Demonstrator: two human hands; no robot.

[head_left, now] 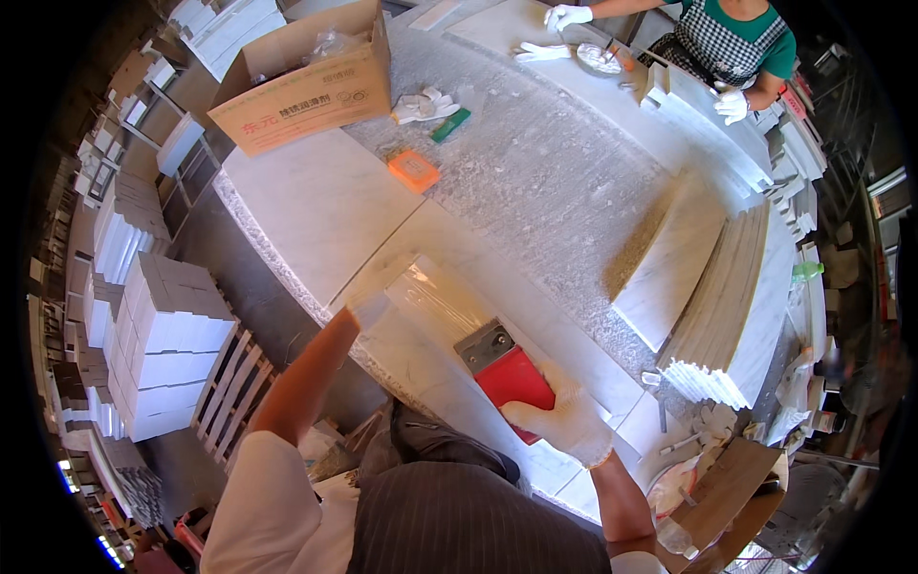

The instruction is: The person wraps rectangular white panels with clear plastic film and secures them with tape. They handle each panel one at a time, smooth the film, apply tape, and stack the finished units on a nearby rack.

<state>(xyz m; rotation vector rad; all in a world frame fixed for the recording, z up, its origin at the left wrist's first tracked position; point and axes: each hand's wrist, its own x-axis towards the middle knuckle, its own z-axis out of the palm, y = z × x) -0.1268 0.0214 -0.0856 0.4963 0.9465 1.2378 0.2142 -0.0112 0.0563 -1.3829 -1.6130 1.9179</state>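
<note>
Scraper (505, 371) with a red handle and grey metal blade lies flat on the wet marble slab (449, 316), its blade pointing away from the person. The right hand (564, 416), in a white knit glove, is closed around the near end of the red handle, and the glove hides that end of the tool. The left hand (371, 308), also gloved in white, presses on the slab's edge just left of the scraper; its fingers blur into the pale stone, so I cannot tell whether they are flat or curled over the rim.

Beyond the scraper, an orange block (413, 169) sits on the grey worktable (535, 163), and farther off stands an open cardboard box (304, 81) with a clear bag inside. A pair of white gloves (424, 105) and a green bar (449, 124) lie beside the box. Right of the scraper, a stack of thin stone tiles (732, 316) leans on edge, its near end fanned out.

At the far side of the table from the scraper, another person in a checked apron (719, 43) works with white-gloved hands; the head is cut off by the frame. Left of the scraper, below the table, white tile stacks (167, 335) sit on a wooden pallet (234, 387).
</note>
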